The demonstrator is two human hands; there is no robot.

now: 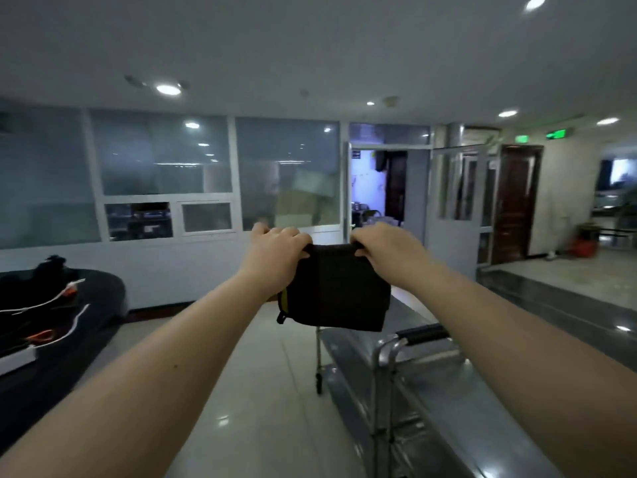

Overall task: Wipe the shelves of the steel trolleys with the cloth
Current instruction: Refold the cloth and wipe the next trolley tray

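Observation:
A dark folded cloth [336, 291] with a yellow edge at its lower left hangs in the air in front of me. My left hand [275, 255] pinches its top left corner and my right hand [382, 250] pinches its top right corner, both arms stretched forward. Below and to the right stand the steel trolleys [358, 350], with a black-padded handle [424, 334] and shiny shelves running toward me along the lower right.
A dark-covered table [58, 343] with white cables and a power strip stands at the left. A glazed partition wall [165, 188] and an open doorway [379, 188] lie ahead. A raised tiled step [551, 298] runs at the right. Pale tiled floor [262, 391] lies between table and trolleys.

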